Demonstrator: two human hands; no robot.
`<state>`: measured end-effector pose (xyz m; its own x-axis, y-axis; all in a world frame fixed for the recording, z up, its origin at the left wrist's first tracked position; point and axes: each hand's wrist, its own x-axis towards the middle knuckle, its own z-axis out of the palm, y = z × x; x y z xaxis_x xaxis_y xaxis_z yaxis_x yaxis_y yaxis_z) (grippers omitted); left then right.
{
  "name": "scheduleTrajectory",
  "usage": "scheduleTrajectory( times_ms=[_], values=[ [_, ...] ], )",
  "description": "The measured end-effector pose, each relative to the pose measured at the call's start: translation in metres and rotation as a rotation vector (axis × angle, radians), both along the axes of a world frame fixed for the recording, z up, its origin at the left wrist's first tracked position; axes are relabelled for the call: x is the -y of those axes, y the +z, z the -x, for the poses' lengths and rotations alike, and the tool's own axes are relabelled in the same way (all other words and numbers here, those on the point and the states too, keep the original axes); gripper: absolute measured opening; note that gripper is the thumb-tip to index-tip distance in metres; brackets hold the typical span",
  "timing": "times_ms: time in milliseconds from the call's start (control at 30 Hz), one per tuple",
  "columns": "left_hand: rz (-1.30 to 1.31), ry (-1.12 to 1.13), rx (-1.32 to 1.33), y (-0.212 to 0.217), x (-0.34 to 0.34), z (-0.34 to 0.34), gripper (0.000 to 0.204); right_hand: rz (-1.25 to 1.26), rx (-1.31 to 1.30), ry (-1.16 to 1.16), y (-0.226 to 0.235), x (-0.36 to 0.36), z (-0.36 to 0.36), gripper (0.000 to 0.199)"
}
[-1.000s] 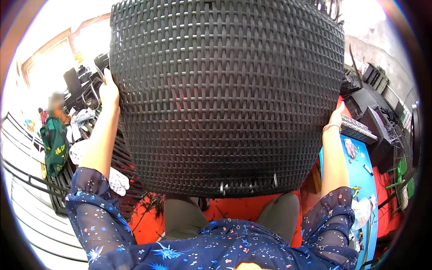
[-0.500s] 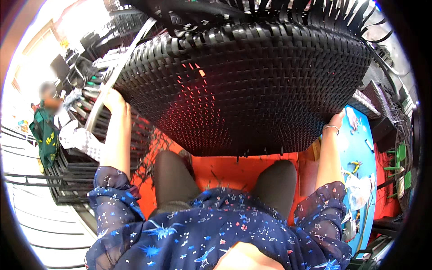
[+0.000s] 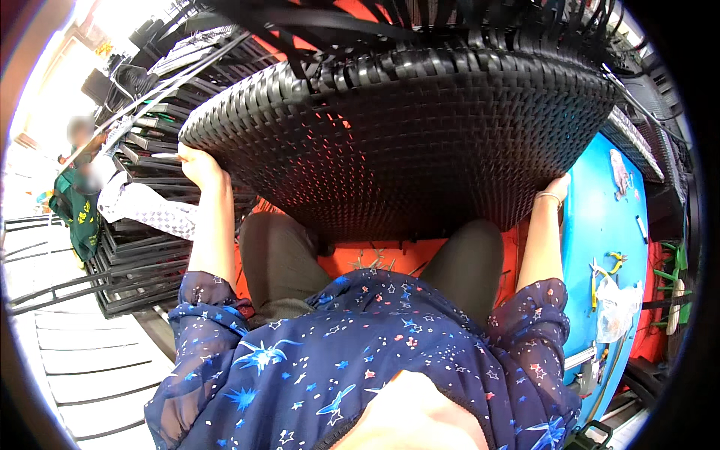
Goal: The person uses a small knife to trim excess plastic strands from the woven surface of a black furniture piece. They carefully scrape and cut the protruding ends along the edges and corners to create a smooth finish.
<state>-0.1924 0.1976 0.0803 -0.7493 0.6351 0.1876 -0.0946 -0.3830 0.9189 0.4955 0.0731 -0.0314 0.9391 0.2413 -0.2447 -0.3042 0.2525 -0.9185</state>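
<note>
A large black wicker panel (image 3: pixel 420 142), woven from flat strips, spans the space before me above my knees. Its left edge is gripped by my left hand (image 3: pixel 201 166), with the fingers partly hidden behind the weave. At the lower right edge, my right hand (image 3: pixel 553 189), with a bracelet at its wrist, is closed on the same panel. Long loose black strips (image 3: pixel 360 30) stick out beyond its thick rolled far edge. Small gaps in the weave let the red behind it show through.
To the right, a blue table (image 3: pixel 592 225) carries yellow-handled pliers (image 3: pixel 616 261) and a clear plastic bag (image 3: pixel 616 311). Black frames (image 3: pixel 142 262) are stacked on the left, with a patterned white cloth (image 3: pixel 146 210) by them. A person in a green garment (image 3: pixel 77 210) is farther left.
The panel's near edge has come up slightly, and it now sits between my knees. Both hands keep their hold. My view has shifted, showing more of the blue table.
</note>
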Motion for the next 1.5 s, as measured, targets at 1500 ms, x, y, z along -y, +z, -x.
scheduleTrajectory(
  times_ms=[1500],
  values=[
    [0.128,-0.475,-0.313,-0.035,0.165,-0.1,0.063,0.226,1.08,1.448,-0.042,0.087,0.294,0.076]
  ],
)
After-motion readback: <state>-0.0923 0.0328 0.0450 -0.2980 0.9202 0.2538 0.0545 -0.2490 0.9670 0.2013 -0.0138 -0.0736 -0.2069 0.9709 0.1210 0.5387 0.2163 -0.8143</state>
